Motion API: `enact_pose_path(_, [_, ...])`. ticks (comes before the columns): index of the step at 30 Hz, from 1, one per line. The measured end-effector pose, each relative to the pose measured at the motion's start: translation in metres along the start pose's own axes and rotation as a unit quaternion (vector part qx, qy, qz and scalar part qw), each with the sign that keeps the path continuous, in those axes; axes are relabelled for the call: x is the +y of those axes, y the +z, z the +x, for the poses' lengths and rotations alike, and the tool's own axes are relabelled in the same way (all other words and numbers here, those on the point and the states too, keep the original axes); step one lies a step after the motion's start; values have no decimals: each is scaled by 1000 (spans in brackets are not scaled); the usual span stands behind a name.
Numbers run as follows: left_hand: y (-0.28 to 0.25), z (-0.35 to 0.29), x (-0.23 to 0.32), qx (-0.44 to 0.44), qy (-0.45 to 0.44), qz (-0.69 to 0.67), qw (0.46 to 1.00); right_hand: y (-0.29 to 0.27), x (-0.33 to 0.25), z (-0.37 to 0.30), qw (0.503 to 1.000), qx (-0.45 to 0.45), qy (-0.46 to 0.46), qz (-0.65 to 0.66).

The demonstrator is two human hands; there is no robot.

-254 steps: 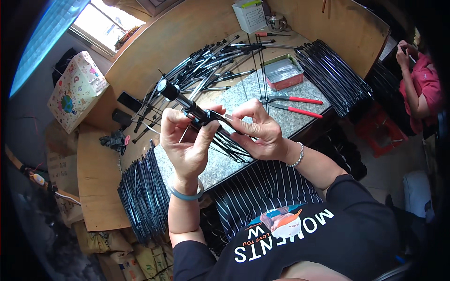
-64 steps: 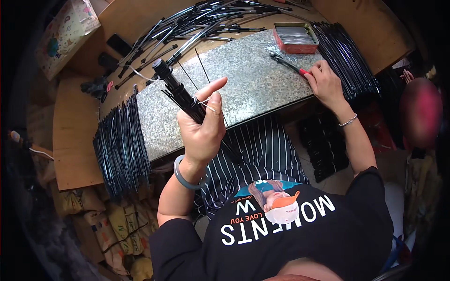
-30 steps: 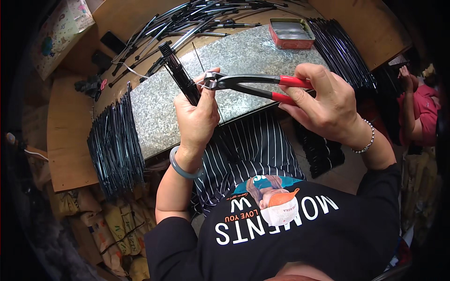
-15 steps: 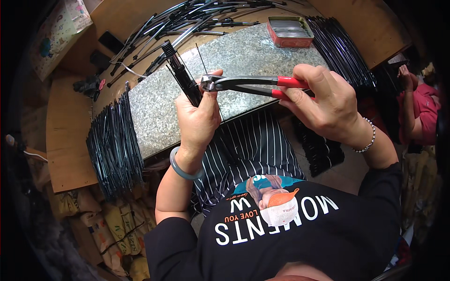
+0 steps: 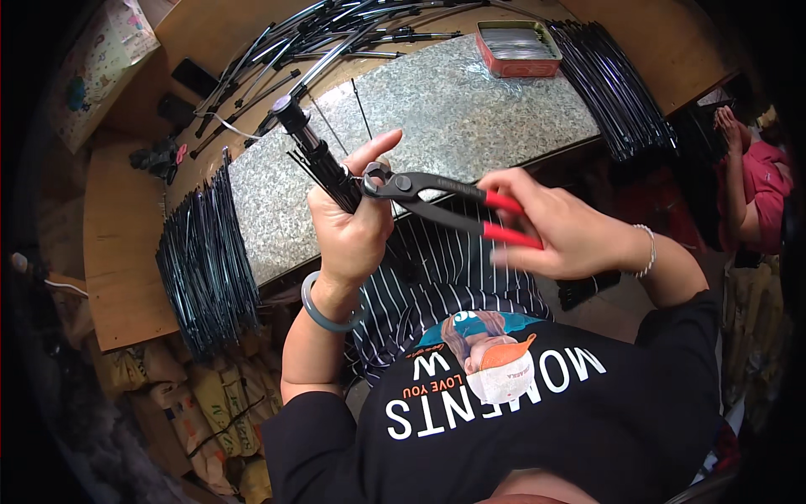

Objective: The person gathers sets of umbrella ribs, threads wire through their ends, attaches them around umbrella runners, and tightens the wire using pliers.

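My left hand (image 5: 351, 231) is closed round a black umbrella frame (image 5: 317, 155), its index finger stretched out. The frame tilts up to the left, a shiny metal tube and round cap at its top and thin ribs bunched about it. My right hand (image 5: 561, 223) grips the red handles of black end-cutting pincers (image 5: 437, 189). Their jaws meet at the frame's side, close to my left thumb; whether they bite on a wire there I cannot tell. Two thin dark rods stick out beyond my left index finger over the worktop.
The speckled stone worktop (image 5: 470, 118) bears a red tin (image 5: 516, 63) of thin metal pieces. Bundles of black ribs lie at left (image 5: 206, 252) and right (image 5: 617, 92). Umbrella shafts (image 5: 336, 50) are heaped behind. A person in a pink top (image 5: 768, 202) sits at far right.
The umbrella frame has turned in my left hand, so its metal tube and cap now face up. My right hand has come lower and to the left, tilting the pincers, whose handles are further apart.
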State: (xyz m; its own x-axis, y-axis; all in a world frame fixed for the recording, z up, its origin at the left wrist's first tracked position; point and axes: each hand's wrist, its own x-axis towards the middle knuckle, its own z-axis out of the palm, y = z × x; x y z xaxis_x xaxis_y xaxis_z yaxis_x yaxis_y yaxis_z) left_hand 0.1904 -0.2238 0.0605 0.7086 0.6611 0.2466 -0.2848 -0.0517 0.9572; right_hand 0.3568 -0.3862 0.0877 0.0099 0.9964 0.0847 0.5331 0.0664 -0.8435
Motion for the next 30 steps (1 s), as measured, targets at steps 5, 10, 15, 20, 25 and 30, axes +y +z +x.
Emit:
enact_pose_path(5, [-4, 1, -3, -27, 31, 6, 999, -15, 3, -1, 986, 0, -116, -120])
enact_pose_path(10, [-4, -1, -2, 2, 18, 13, 1000, -10, -3, 12, 977, -177, 86, 80])
enact_pose_path(15, [-2, -1, -1, 10, -33, 10, 999, -26, -14, 16, 968, -193, 140, 78])
enact_pose_path(20, [0, -1, -5, 6, 7, -7, 1000, -6, -4, 8, 991, -109, 65, -41])
enact_pose_path(25, [1, -2, -6, 17, -8, -15, 1000, 1, 10, 5, 995, -59, -66, -54])
enact_pose_path(30, [2, -3, -5, 19, -17, -16, 1000, -1, 15, 9, 992, -112, -36, 39])
